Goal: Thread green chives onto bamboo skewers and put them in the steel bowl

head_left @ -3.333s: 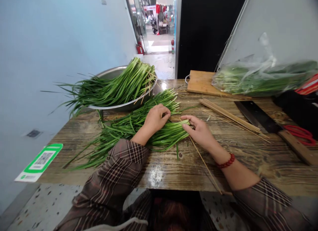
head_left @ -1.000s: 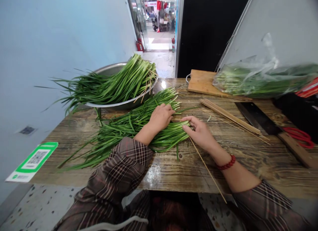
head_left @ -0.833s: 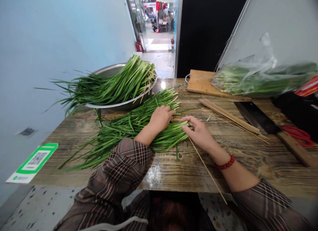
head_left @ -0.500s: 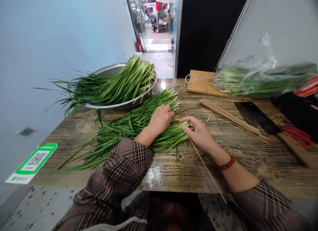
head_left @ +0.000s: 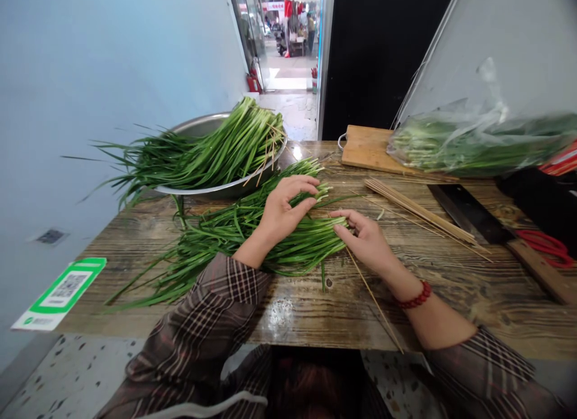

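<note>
A loose pile of garlic chives (head_left: 211, 238) lies across the table, pale cut ends to the right. Over the pile, my left hand (head_left: 285, 210) is open, its thumb and fingers curved apart with nothing gripped between them. The pale ends of a nearer bunch of chives (head_left: 315, 243) sit between the thumb and fingers of my right hand (head_left: 363, 238). A thin bamboo skewer (head_left: 372, 293) slants from beside those fingers to the table's front edge; its upper end is hidden at the bunch.
A steel basin (head_left: 198, 126) heaped with chives, some skewered, stands back left. On the right lie bamboo skewers (head_left: 419, 211), a cleaver (head_left: 469, 211), red-handled scissors (head_left: 547, 247), a cutting board (head_left: 365, 145) and a plastic bag (head_left: 478, 142) of chives. A QR card (head_left: 63, 293) marks the left edge.
My left hand has lifted and moved slightly left, its fingers spreading off the chives. My right hand stays at the cut ends, and the skewer's lower end has shifted slightly left and up.
</note>
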### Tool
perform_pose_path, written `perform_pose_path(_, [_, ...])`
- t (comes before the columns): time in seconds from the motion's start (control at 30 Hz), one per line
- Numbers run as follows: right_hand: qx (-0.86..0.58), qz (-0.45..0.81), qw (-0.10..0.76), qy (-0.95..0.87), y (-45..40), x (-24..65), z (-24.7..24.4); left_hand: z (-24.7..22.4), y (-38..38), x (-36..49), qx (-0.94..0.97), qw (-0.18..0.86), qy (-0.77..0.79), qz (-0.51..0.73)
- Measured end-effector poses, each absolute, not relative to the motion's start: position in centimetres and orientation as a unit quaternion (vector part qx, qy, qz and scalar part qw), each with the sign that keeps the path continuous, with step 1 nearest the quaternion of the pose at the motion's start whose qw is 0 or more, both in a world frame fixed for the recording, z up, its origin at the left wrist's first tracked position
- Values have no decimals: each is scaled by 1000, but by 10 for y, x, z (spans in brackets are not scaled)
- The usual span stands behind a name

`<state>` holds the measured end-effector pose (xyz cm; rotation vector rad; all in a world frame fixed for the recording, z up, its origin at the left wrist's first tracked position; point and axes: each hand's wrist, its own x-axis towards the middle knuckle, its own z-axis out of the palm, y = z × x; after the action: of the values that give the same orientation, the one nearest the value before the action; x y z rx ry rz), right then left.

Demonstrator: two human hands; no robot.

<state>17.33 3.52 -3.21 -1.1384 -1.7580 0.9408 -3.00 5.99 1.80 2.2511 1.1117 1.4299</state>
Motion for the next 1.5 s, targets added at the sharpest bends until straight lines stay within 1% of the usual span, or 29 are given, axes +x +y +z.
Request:
perform_pose_path(0.1, [-461, 368, 409, -696, 33, 172, -28, 30, 56, -34, 733, 57, 405, 543])
perform_pose_path(0.2, [-464, 355, 412, -699, 31, 172, -24, 42, 49, -35, 709, -15, 420, 567])
perform_pose_path(0.27, [-464, 351, 412, -702, 30, 172, -22, 47, 44, -33, 719, -36, 408, 561])
perform_pose_path(0.33, [-463, 354, 411, -701, 30, 172, -22, 46, 40, -29, 745, -30, 386, 542])
perform_pose_path(0.43, [-456, 365, 416, -697, 29, 172, -22, 35, 43, -24, 769, 35, 396, 500])
perform_pose_path(0.57, [-443, 370, 423, -698, 28, 172, -21, 12, 56, -24, 741, 198, 461, 446])
perform_pose_path(0.63, [-440, 370, 427, -698, 28, 171, -20, 5, 60, -25, 724, 260, 476, 427])
perform_pose_path(0.77, [-436, 372, 435, -695, 27, 171, -19, 5, 59, -26, 707, 338, 481, 392])
perform_pose_path(1.1, [-435, 375, 438, -692, 28, 172, -20, 13, 53, -22, 702, 387, 458, 385])
perform_pose_path(1.5, [-437, 374, 430, -695, 28, 172, -20, 12, 53, -23, 692, 387, 470, 388])
